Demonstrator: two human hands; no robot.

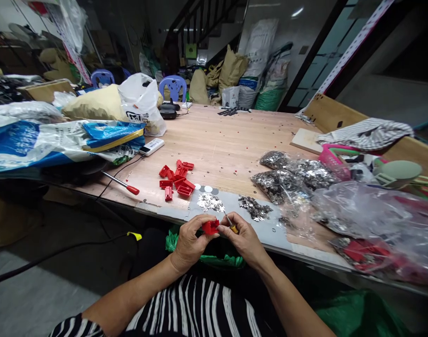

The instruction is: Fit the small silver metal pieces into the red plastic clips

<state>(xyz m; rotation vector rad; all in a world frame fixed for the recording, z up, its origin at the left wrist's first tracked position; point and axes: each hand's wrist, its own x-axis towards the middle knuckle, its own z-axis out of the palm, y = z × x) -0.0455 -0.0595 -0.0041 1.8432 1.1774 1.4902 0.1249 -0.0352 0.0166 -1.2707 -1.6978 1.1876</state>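
Observation:
A small red plastic housing (210,227) is pinched between the thumb and fingers of my left hand (195,236), just past the table's near edge. My right hand (245,238) grips a screwdriver (233,228) with a yellowish handle, its thin shaft pointing up and away. The right fingertips also touch the right side of the housing; whether they hold a small part there I cannot tell. Beyond my hands lie a pile of shiny flat metal pieces (210,202) and a darker metal pile (255,207) on a grey sheet (235,194). Several red housings (179,178) are heaped to the left.
A red-handled tool (132,189) lies at the left edge near a cable. Plastic bags of metal parts (287,175) crowd the right, beside a pink basket (335,159). Sacks (94,105) and a white device (151,146) occupy the left. A green bag (221,260) hangs below my hands.

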